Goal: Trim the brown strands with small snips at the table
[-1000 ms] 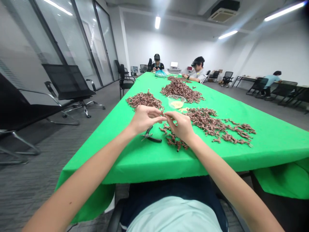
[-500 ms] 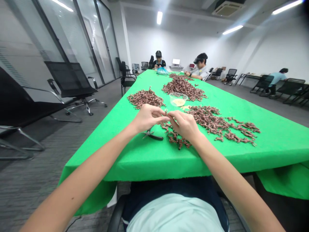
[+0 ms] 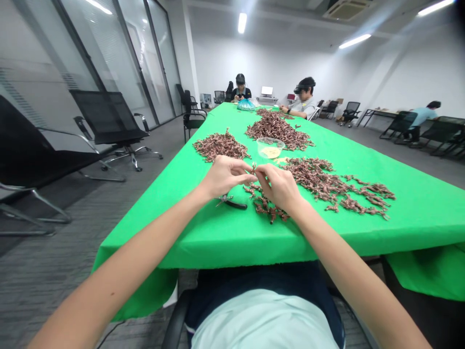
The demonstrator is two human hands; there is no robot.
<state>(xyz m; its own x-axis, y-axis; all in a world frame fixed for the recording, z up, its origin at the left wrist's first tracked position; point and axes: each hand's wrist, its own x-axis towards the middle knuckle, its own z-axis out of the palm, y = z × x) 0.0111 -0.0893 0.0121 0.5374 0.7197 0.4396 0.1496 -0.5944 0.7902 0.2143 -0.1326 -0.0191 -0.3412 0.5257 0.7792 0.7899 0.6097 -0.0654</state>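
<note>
My left hand (image 3: 224, 177) and my right hand (image 3: 279, 188) meet above the green table, fingertips pinched together. Between them is a small brown knobbly piece (image 3: 253, 167), mostly hidden by the fingers; its exact kind is too small to make out. Just below my left hand lies a pair of pliers with black handles (image 3: 235, 204). A small heap of brown knobbly pieces (image 3: 271, 209) sits under my right hand. Beyond the hands stands a clear plastic tub (image 3: 271, 148) with pale yellowish bits inside, and a few such bits (image 3: 281, 160) lie beside it.
Larger piles of brown pieces lie at left (image 3: 221, 146), behind the tub (image 3: 278, 130) and at right (image 3: 319, 178) on the green tablecloth (image 3: 381, 169). A blue plastic bag (image 3: 246, 104) rests at the far end, where two people sit. Office chairs (image 3: 109, 116) stand to the left.
Both hands stay pinched together in nearly the same place. The small piece shows slightly more above the fingertips. The whole view has shifted a little.
</note>
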